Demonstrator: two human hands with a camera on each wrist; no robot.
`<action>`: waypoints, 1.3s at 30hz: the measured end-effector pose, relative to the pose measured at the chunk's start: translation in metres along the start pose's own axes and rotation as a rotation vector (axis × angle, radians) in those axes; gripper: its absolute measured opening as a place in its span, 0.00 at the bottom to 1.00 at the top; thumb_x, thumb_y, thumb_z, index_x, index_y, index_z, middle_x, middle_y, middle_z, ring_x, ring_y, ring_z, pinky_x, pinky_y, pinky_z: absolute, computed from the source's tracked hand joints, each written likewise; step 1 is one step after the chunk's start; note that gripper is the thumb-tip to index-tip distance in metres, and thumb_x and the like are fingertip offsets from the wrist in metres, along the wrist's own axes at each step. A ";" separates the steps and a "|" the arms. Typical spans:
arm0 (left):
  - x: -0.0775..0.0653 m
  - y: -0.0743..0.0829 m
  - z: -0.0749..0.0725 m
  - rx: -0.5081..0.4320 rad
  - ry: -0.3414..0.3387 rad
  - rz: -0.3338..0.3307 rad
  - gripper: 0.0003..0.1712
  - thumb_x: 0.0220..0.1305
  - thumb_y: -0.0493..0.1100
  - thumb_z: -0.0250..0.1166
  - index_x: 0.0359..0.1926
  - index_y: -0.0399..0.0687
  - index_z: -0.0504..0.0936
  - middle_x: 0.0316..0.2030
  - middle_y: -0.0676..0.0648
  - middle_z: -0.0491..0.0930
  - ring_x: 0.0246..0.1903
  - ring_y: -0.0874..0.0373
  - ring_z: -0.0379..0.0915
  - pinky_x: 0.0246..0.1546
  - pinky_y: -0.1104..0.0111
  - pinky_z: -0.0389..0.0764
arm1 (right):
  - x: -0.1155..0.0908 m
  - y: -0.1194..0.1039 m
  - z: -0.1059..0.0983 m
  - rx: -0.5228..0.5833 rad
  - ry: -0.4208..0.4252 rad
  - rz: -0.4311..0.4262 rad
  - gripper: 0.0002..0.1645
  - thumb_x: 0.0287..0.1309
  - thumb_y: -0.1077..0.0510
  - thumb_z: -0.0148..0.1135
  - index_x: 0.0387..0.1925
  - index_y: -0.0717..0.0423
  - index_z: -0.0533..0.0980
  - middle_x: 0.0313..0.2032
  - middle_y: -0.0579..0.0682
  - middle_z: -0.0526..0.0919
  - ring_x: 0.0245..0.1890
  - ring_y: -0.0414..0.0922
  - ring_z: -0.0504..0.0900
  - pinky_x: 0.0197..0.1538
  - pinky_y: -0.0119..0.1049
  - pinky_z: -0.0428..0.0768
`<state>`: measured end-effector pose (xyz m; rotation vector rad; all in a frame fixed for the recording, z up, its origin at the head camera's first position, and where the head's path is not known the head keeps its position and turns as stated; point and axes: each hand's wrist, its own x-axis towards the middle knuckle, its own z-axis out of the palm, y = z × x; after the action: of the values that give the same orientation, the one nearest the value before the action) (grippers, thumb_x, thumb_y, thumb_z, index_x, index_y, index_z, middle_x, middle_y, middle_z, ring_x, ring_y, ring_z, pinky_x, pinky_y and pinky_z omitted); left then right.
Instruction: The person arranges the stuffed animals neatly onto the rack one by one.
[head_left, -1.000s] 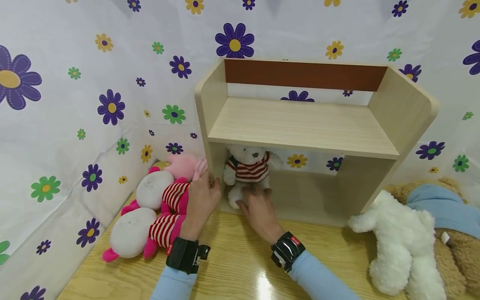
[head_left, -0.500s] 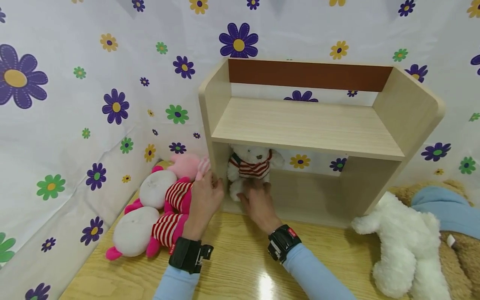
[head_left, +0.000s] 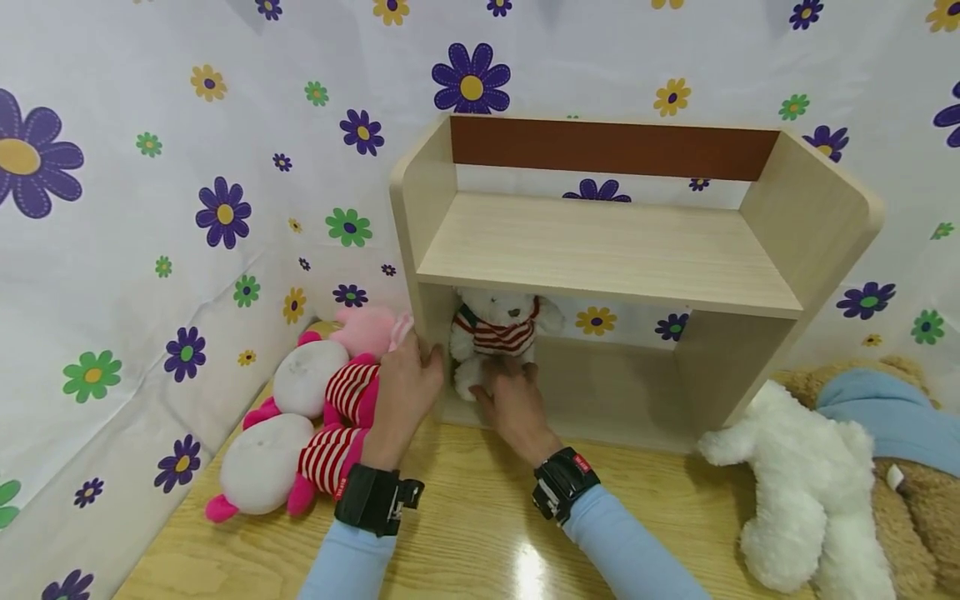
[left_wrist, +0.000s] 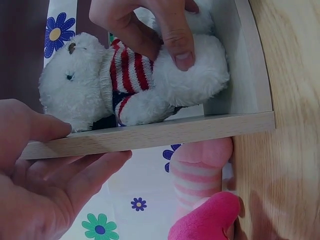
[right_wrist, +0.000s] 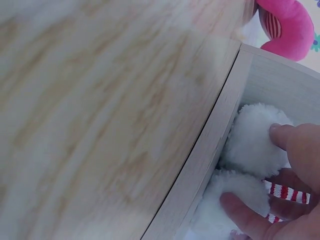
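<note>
A white teddy bear [head_left: 504,337] in a red-and-white striped sweater sits in the lower left compartment of a pale wooden shelf [head_left: 600,250]. The upper board hides the top of its head in the head view. My right hand [head_left: 517,412] grips the bear by its legs [right_wrist: 257,142], thumb and fingers spread around them. My left hand [head_left: 401,400] holds the front edge of the shelf's left side panel [left_wrist: 150,138]. In the left wrist view its thumb lies on the inner side, beside the bear's head [left_wrist: 75,82], and its fingers lie along the outside.
Two pink-and-white plush toys [head_left: 262,467] in striped clothes lie on the wooden table [head_left: 465,533] left of the shelf, with a pink plush [head_left: 363,333] behind them. At the right lie a white plush [head_left: 787,483] and a brown bear [head_left: 907,525] in blue. Flowered cloth hangs behind.
The bear's legs have moved back and slightly up, deeper into the compartment, with my right hand following. My left hand stays at the side panel.
</note>
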<state>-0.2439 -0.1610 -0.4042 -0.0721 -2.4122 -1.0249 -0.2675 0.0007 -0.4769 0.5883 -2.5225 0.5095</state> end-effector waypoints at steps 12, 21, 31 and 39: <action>-0.002 0.000 0.003 0.017 0.002 -0.009 0.15 0.68 0.39 0.61 0.46 0.28 0.78 0.37 0.24 0.84 0.36 0.30 0.84 0.35 0.43 0.83 | -0.006 -0.001 -0.005 -0.029 -0.034 0.044 0.25 0.62 0.45 0.70 0.51 0.60 0.83 0.56 0.59 0.83 0.51 0.59 0.83 0.55 0.59 0.81; -0.004 0.000 0.005 0.002 0.005 -0.004 0.17 0.67 0.38 0.62 0.52 0.29 0.78 0.39 0.24 0.84 0.38 0.30 0.85 0.37 0.43 0.84 | -0.012 -0.001 -0.014 -0.012 -0.107 0.096 0.28 0.64 0.46 0.69 0.60 0.57 0.81 0.62 0.56 0.80 0.59 0.59 0.81 0.57 0.55 0.82; -0.003 0.001 0.005 0.004 0.026 0.018 0.18 0.66 0.37 0.62 0.54 0.30 0.78 0.39 0.25 0.85 0.39 0.30 0.85 0.38 0.42 0.85 | -0.019 -0.003 -0.025 -0.020 -0.110 0.073 0.29 0.63 0.46 0.70 0.61 0.57 0.80 0.65 0.60 0.77 0.59 0.69 0.79 0.48 0.58 0.86; -0.001 -0.001 0.005 0.001 0.045 0.056 0.21 0.65 0.35 0.63 0.57 0.30 0.77 0.47 0.27 0.83 0.44 0.30 0.84 0.42 0.42 0.85 | -0.030 -0.002 -0.034 -0.014 -0.110 0.017 0.28 0.66 0.46 0.67 0.59 0.59 0.80 0.64 0.63 0.78 0.57 0.67 0.81 0.56 0.57 0.83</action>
<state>-0.2453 -0.1580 -0.4084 -0.1137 -2.3571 -0.9894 -0.2304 0.0238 -0.4647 0.6053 -2.6346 0.4777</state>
